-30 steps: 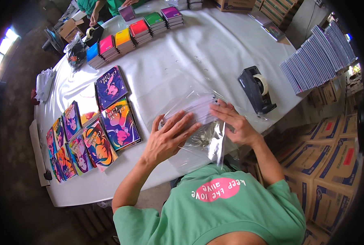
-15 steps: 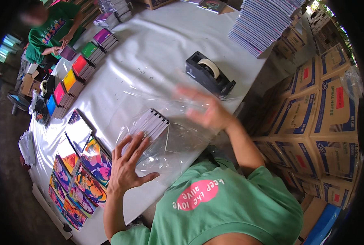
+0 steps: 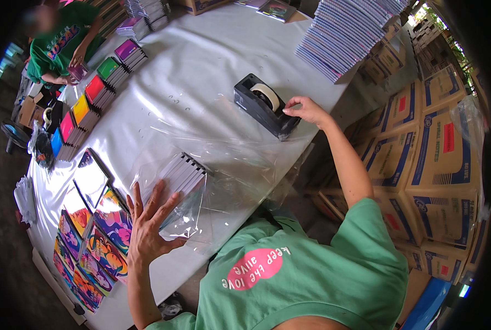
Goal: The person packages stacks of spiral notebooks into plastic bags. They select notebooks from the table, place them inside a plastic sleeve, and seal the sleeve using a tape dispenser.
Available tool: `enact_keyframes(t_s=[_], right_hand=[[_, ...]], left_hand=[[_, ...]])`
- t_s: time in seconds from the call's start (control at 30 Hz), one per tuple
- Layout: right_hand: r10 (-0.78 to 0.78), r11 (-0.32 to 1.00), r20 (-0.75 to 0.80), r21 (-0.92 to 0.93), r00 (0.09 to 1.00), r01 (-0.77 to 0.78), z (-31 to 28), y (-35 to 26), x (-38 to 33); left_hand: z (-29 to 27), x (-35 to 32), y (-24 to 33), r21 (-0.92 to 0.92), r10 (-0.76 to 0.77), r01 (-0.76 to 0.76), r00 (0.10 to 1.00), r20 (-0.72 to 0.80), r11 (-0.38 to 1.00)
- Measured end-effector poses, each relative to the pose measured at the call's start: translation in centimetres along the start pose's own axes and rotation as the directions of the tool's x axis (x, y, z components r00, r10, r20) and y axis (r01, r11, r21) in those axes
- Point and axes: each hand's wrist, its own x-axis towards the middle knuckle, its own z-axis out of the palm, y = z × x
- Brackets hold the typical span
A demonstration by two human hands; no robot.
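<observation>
My left hand lies with fingers spread over a stack of spiral notebooks, edges and black binding showing. Clear plastic film is around the stack and spreads to its right over the table. At the front end of a black tape dispenser, the thumb and forefinger of my right hand are pinched together on the tape's end, which is barely visible. A pale tape roll sits in the dispenser.
Notebooks with colourful covers lie at the left of the white-covered table. Bundled notebooks stand in a row beyond. A person in green handles a notebook at far left. Tall notebook stacks and cartons stand to the right.
My right hand has moved from above the film to the right, to the front end of the tape dispenser, and its fingers have closed. My left hand stays on the notebook stack.
</observation>
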Motion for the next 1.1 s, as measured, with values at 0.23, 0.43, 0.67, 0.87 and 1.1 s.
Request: enact_keyframes(t_s=[0.23,0.43,0.67,0.87,1.1], right_hand=[[-0.067,0.918,-0.264,-0.394,0.962,-0.044,2.6,-1.6,-0.4],[0.081,0.84,-0.333,-0.485,0.94,-0.244,4.0,-4.6,-1.4],[0.14,0.887,-0.309,-0.384,0.94,-0.258,3.7,-1.8,-0.3],[0.148,0.989,-0.183,0.03,0.972,-0.145,2.1,-0.1,-0.3],[0.029,0.89,-0.363,-0.414,0.931,-0.189,3.4,-2.1,-1.0]], left_hand=[[0.2,0.0,-0.1,-0.033,-0.023,0.023,1.0,0.01,0.999],[-0.1,0.1,0.1,-0.058,-0.029,0.029,1.0,0.011,0.998],[-0.1,0.1,0.2,-0.05,-0.023,0.024,1.0,0.014,0.998],[-0.2,0.0,0.2,-0.079,-0.027,0.027,1.0,0.003,0.996],[-0.4,0.2,0.3,-0.098,-0.023,0.025,1.0,0.017,0.995]])
